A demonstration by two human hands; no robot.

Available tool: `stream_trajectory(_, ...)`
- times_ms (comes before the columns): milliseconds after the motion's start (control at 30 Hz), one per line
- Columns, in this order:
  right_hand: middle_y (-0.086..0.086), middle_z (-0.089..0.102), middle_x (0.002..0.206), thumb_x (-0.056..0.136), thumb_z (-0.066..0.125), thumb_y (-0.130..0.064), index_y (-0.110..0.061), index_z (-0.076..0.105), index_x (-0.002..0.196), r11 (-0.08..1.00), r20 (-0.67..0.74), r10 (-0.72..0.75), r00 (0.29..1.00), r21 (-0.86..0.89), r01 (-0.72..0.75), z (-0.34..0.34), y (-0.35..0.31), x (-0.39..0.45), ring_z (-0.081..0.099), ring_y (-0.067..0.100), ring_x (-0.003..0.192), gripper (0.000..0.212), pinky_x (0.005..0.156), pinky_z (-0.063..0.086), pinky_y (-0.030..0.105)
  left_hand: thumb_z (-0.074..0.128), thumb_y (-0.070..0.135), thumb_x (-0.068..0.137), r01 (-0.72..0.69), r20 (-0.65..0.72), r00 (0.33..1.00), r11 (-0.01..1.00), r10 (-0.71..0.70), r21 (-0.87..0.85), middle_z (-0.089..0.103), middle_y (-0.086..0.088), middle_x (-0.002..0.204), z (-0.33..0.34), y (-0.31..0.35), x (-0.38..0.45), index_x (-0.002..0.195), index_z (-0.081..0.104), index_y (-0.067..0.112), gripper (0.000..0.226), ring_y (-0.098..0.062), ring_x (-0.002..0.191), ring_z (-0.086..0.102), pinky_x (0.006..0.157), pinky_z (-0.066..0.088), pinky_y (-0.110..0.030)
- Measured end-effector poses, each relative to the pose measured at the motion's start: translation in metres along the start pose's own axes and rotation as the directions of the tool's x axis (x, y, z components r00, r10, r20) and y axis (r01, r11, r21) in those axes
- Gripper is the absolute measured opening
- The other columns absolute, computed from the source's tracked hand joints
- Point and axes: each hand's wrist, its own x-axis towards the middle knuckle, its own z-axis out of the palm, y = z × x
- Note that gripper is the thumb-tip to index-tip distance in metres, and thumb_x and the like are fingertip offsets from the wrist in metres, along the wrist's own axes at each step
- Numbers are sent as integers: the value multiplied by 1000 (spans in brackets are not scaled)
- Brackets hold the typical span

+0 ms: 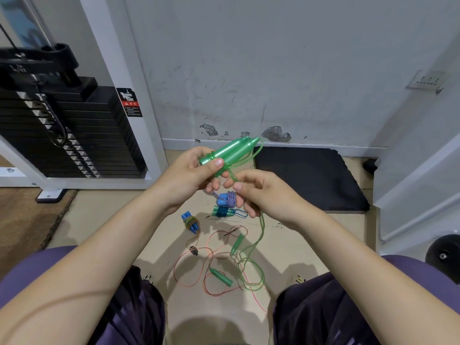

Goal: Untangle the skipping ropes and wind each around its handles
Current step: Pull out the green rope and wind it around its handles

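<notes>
My left hand point(191, 173) grips two green handles point(231, 150) held side by side, tips pointing up and right. A clear green rope point(260, 227) runs from the handles through my right hand point(258, 192), which pinches it just below them, and hangs down to the floor. There it lies tangled with a thin pink rope point(191, 265) and two more green handles point(221, 277). Three wound ropes lie behind: blue handles with a purple-white cord point(227, 199), a teal bundle point(224, 211), and blue handles with a yellowish cord point(191, 222).
A black weight stack point(69, 130) in a white frame stands at the left. A black mat point(308, 180) lies by the wall at the right. A dark round weight point(443, 255) sits at the far right. My knees frame the floor space.
</notes>
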Motion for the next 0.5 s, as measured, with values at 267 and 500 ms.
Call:
stream_trajectory(267,2,51,53,98,56,-25,-8,59,86,955,-45,18,999,-294,-30,8,-5,-1,44,20,43,22,44,35,23,65,14,93,18,-135,991,996,-6,90,66,-17,81,-1,-14,5,105,55,6,18,-19,58,63,57,55,-26)
stream_trajectory(500,4,49,67,93,65,-25,-4,61,77,816,-39,-218,975,-556,160,7,-10,-7,43,9,58,27,57,36,25,64,14,94,-15,-185,980,960,69,281,64,-8,73,-5,-22,14,108,65,6,16,-12,47,55,47,47,-23)
